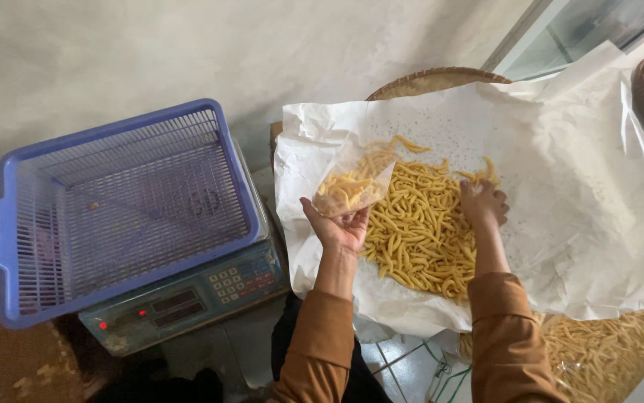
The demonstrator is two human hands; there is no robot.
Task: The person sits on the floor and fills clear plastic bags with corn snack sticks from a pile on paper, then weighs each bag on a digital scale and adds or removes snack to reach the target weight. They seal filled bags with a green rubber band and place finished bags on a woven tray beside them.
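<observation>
Orange-sleeved arms reach forward — the left hand [339, 226] grips a clear plastic bag [353, 181] partly filled with yellow snack sticks [419, 224], while the right hand [484, 202] closes on a few at the pile's far edge. White paper [561, 186] lies beneath; a blue basket [124, 201] sits on a digital scale [188, 295] to the left.

Woven tray [434, 77] mostly hidden under white paper [561, 172]; scale [188, 298] display unreadable

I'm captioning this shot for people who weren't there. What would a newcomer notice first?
A heap of yellow stick snacks on white paper at centre right. The left hand holds a clear bag partly filled with them; the right hand rests on the heap. At left, a blue basket sits on a digital scale.
</observation>
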